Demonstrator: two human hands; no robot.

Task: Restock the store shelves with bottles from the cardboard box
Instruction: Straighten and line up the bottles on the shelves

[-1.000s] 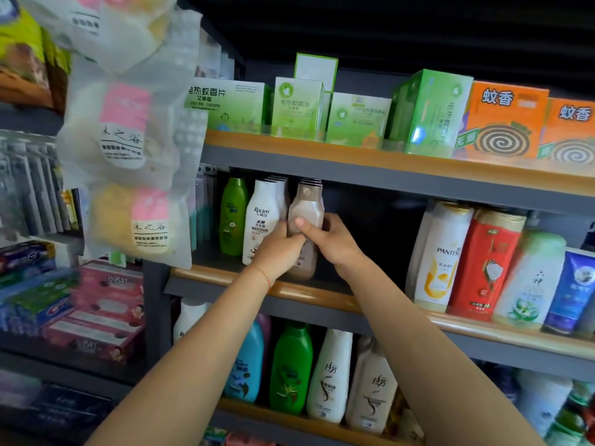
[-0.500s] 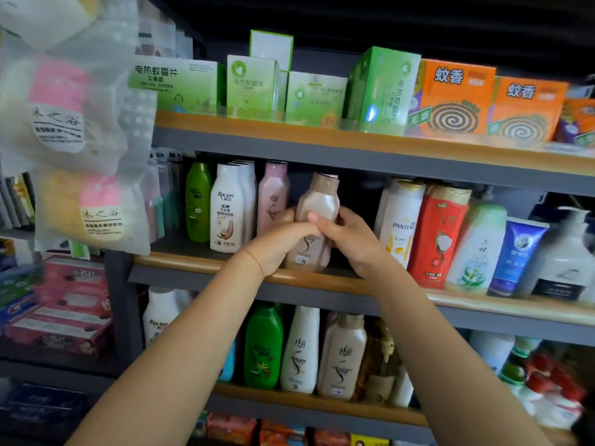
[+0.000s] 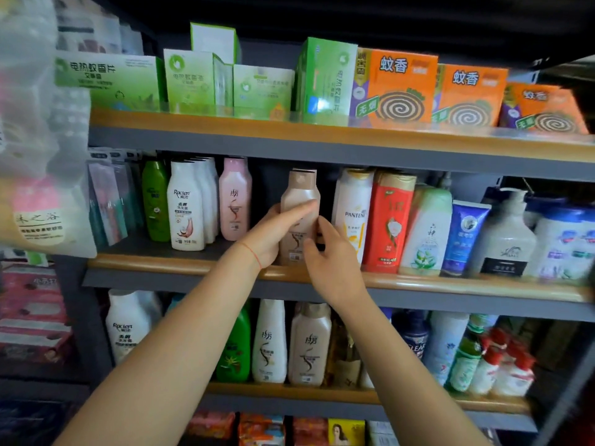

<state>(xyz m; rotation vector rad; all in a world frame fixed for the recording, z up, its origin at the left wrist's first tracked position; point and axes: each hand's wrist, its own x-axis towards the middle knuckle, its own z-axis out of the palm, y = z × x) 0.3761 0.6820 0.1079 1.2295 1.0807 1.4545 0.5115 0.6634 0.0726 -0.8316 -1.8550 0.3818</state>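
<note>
While the left hand [image 3: 269,235] wraps the beige bottle [image 3: 299,217] from its left side, thumb lying across the front of it, the right hand [image 3: 328,252] sits just to the bottle's right with its fingers loosely spread, and whether they touch it I cannot tell. The bottle stands upright on the middle shelf [image 3: 450,284], near the front lip. To its left, across a dark gap, stands a pink bottle [image 3: 234,197], then a row of white bottles [image 3: 186,207] and a green bottle [image 3: 156,201] farther left. Just right of it is a white Pantene bottle [image 3: 352,207], then a red bottle [image 3: 391,220]. Above the bottle, the top shelf carries green boxes [image 3: 190,80] and orange coil boxes [image 3: 397,86]. Below it, the lower shelf holds a matching beige bottle [image 3: 309,344] and a white one [image 3: 269,341] beside that.
</note>
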